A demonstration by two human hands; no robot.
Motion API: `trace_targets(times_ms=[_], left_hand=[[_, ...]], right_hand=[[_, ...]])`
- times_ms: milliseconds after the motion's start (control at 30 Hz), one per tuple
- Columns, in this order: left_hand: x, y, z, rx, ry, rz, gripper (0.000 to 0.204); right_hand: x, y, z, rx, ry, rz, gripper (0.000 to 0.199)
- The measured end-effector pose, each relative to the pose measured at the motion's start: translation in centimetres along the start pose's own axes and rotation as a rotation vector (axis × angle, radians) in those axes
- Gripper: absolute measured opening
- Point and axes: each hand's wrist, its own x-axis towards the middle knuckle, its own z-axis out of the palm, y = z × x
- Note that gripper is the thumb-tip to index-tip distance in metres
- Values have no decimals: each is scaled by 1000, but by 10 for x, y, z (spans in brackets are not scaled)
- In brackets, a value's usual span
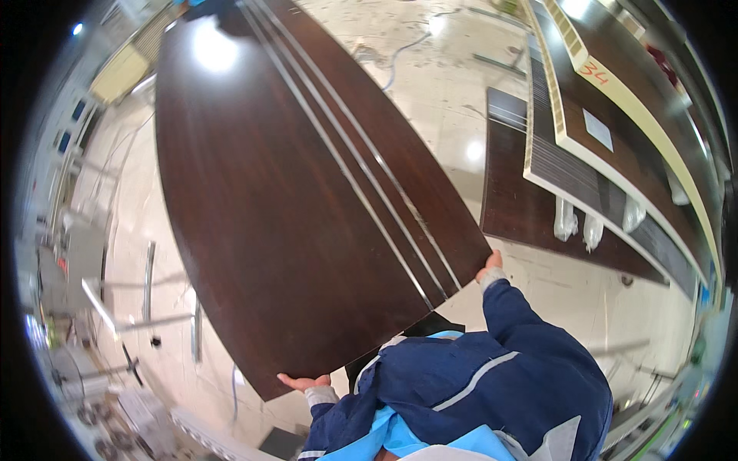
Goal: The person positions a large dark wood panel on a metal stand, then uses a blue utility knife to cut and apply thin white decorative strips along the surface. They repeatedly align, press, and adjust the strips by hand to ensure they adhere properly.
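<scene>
A long dark-brown wood-grain door panel (284,200) stretches away in front of me, with three thin silver strips running along its right part. My left hand (304,382) grips its near edge close to the left corner, the fingers partly hidden beneath the panel. At the near right corner my right hand (490,265) is closed on the edge, and most of its fingers are out of sight underneath. A bright reflection shows near the far end, where a dark shape and a bit of blue (197,3) touch the picture's upper edge; I cannot tell what they are.
To the right, several door panels (592,154) are stacked, with plastic-wrapped pieces (565,220) hanging at their edge. Another dark panel (507,184) lies lower beside them. Metal stands (148,280) are on the pale floor (430,84) at the left. A blue cord (400,54) lies beyond.
</scene>
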Motion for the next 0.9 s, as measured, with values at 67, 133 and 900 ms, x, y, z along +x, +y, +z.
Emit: trace_targets(times_ms=[67, 133, 900], left_hand=[[-34, -36, -17, -32, -6, 2, 100], [-56, -61, -39, -63, -74, -5, 101], [-295, -358, -319, -85, 83, -83, 100]], right_hand=[[5, -36, -26, -61, 17, -40, 56], [3, -62, -50, -51, -25, -97, 57], [57, -353, -382, -210, 120, -209, 45]])
